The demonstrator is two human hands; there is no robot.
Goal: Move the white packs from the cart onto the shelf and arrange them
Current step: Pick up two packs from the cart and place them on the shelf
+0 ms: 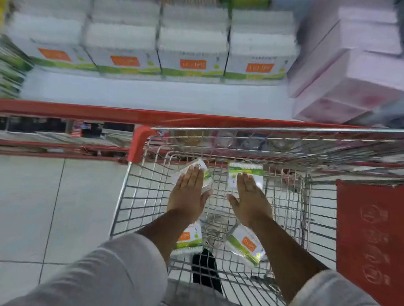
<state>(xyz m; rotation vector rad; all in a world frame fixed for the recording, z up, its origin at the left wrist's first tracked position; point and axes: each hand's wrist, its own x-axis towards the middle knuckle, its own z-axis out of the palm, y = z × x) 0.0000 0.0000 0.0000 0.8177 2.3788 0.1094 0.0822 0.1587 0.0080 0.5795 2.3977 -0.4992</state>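
Left hand (190, 191): flat and spread, fingers straight, lying over the far-left pack (200, 172) in the cart; not yet clamped on it, a reach that covers the pack so the fingers can curl under its far edge.
Right hand (249, 197): likewise flat and spread, fingertips on the near edge of the far-right pack (244, 175); nothing gripped.
Why both at once: the two hands go down side by side, one pack each, which looks like a plan to lift a pair in one trip.
Near packs: two more white packs lie under the forearms, one on the left (189, 238) and one on the right (245, 245), tilted and loose on the wire floor.
Cart (313, 213): its wire basket is pushed up against the shelf's red edge, so the carry is short.
Shelf (152, 93): a row of white packs (157, 47) already stands at the back, stacked with labels facing out; a bare strip in front leaves room for the new ones.
Pink packs (346, 75): piled to the right, bounding the white row.
Step in hand: judged to be the pick-up, four packs left.
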